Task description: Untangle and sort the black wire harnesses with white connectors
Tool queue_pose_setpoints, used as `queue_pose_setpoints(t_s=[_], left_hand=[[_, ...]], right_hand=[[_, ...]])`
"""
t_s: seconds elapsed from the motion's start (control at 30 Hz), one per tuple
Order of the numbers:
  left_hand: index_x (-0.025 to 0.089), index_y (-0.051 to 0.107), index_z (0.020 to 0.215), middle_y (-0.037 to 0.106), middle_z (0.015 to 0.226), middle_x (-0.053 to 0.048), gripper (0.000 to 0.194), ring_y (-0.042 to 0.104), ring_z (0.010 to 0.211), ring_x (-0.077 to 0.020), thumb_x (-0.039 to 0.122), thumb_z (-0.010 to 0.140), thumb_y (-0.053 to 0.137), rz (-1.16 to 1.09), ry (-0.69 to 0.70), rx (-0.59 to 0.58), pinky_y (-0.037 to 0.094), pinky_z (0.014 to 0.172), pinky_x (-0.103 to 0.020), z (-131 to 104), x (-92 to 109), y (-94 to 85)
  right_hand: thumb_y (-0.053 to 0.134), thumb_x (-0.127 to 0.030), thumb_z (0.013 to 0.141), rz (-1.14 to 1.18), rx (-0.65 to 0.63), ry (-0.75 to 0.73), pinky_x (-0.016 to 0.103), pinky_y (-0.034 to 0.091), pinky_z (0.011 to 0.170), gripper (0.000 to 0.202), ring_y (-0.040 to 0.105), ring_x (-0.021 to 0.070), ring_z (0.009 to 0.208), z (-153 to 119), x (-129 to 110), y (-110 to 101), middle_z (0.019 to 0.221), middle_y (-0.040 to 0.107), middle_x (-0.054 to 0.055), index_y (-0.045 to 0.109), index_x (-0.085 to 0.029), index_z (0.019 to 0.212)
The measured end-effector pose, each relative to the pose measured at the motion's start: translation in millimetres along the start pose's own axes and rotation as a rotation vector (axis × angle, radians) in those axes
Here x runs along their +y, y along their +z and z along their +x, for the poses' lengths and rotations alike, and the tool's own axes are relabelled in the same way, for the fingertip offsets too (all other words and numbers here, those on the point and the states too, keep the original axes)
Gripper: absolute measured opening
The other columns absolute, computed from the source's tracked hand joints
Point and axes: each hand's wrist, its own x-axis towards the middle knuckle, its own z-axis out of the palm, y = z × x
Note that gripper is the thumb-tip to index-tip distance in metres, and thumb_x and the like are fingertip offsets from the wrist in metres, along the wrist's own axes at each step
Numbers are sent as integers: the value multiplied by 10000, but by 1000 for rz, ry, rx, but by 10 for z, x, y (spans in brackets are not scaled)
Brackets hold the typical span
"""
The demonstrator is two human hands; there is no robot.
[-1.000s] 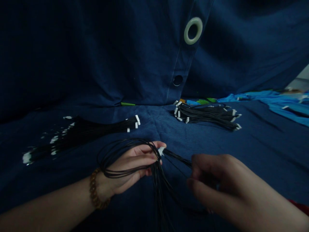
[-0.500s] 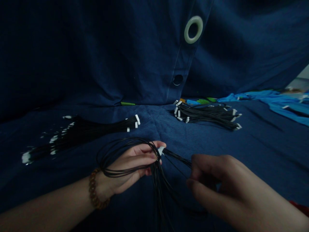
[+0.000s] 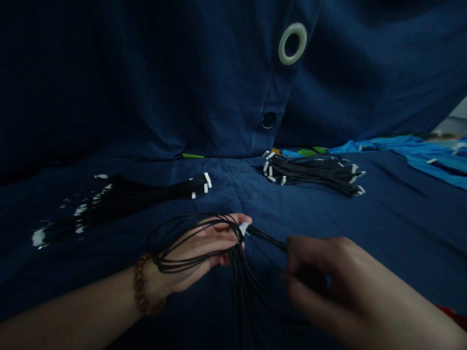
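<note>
My left hand (image 3: 204, 253) is closed around a looped bunch of thin black wires (image 3: 182, 238), with a small white connector (image 3: 243, 228) pinched at its thumb and fingertip. A short black strand runs from that connector to my right hand (image 3: 328, 287), whose fingers pinch the strand's other end. More black wires hang down below between the two hands. A brown bead bracelet (image 3: 142, 291) sits on my left wrist.
Two laid-out bundles of black wires with white connectors rest on the dark blue cloth (image 3: 383, 218): a long one (image 3: 120, 199) at the left and another bundle (image 3: 314, 172) at the back right. Behind hangs blue fabric with a pale ring eyelet (image 3: 292, 43). Light blue cloth (image 3: 419, 150) lies far right.
Almost nothing has moved. My right hand has dropped slightly lower and the looped wires in my left hand have shifted a little.
</note>
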Motion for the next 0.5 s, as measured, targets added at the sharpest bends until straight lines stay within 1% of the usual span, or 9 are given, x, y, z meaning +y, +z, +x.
queue_pose_setpoints(t_s=[0.17, 0.33, 0.5], left_hand=[[247, 655, 957, 604, 814, -4, 277, 545, 717, -82, 142, 700, 644, -1, 4, -5, 373, 561, -147, -2, 4, -3], [222, 656, 961, 599, 798, -18, 290, 539, 711, -88, 149, 680, 661, 7, 8, 2, 364, 541, -145, -8, 1, 0], [196, 644, 979, 592, 782, -19, 290, 529, 686, -96, 160, 691, 642, 71, 35, 9, 349, 526, -159, -32, 50, 55]], right_hand=[[478, -185, 695, -77, 11, -20, 199, 262, 377, 115, 440, 78, 399, -9, -6, 37, 503, 537, -40, 497, -214, 585], [462, -177, 696, -102, 13, -46, 203, 268, 387, 116, 450, 83, 406, 0, -45, 35, 523, 547, -31, 478, -212, 587], [457, -165, 693, -132, 30, -72, 202, 264, 378, 106, 446, 85, 396, -19, -30, 43, 524, 542, -31, 475, -212, 599]])
